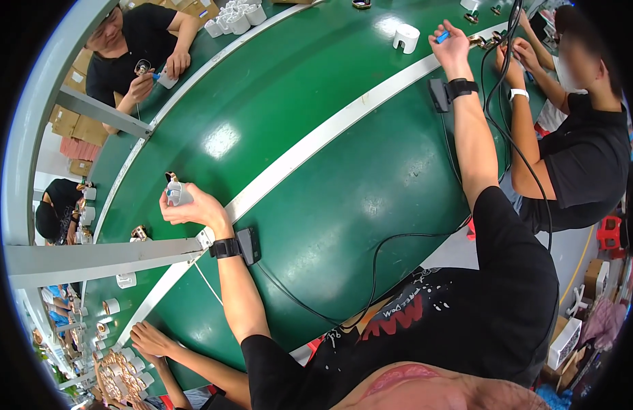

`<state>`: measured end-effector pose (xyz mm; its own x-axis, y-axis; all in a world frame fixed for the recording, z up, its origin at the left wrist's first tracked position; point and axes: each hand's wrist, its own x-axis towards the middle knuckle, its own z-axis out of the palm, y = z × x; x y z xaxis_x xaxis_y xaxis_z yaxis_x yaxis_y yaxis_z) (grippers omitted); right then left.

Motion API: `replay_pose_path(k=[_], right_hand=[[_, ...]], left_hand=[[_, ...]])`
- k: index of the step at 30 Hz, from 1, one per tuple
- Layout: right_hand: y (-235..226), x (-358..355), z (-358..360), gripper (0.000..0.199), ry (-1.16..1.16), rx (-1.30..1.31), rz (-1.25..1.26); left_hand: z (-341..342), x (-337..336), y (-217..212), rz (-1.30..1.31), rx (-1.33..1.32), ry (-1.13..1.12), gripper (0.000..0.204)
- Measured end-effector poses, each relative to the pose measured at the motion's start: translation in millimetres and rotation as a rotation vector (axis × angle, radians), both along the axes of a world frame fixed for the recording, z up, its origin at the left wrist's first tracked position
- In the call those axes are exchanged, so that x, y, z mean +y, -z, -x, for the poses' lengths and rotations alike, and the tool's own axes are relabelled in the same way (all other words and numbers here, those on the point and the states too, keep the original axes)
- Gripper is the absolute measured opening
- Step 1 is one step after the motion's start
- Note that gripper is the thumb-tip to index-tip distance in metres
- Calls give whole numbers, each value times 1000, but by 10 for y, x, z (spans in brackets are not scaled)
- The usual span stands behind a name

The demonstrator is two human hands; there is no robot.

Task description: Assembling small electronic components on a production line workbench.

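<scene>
Out over the green belt, my left hand [200, 209] is closed round a white plastic cup-shaped part [182, 195]. A shiny gold-coloured piece [171, 177] shows just beyond its top; whether the two are joined I cannot tell. My right hand [453, 49] is raised palm up at the far right, with its fingers curled around a small blue piece [443, 37], too little of which shows to name. Left of that hand, a white slotted cylinder [406, 39] stands on the belt, apart from my fingers. Gold-coloured parts [478, 42] lie just right of my right wrist.
A white rail [344, 113] divides the green belt [296, 75] from the near green tabletop [371, 198]. A grey metal post [104, 263] juts in beside my left wrist. Black cables [392, 239] trail from both wrist devices. Co-workers' hands [149, 338] work nearby on several sides.
</scene>
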<state>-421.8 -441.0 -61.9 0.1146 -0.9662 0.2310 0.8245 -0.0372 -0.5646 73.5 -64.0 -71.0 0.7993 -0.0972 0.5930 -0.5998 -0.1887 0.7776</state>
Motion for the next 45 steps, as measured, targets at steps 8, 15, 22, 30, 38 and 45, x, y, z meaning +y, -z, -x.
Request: replay_pose_path(k=[8, 15, 22, 30, 38, 45], right_hand=[[67, 104, -589, 40, 527, 1411, -28], [-307, 917, -1378, 37, -32, 909, -165], [-61, 2267, -2445, 35, -873, 475, -341], [-22, 2817, -2776, 30, -822, 381, -365], [-307, 2485, -2615, 25, -503, 720, -54], [-202, 2418, -2558, 21, -320, 795, 497]], left_hand=[[59, 14, -7, -34, -111, -31, 46], [24, 24, 37, -26, -351, 87, 53], [761, -135, -138, -90, -258, 907, 84], [793, -61, 56, 122, 323, 1109, 73], [709, -14, 22, -103, 297, 1130, 55], [755, -1, -81, -285, 346, 1280, 58]])
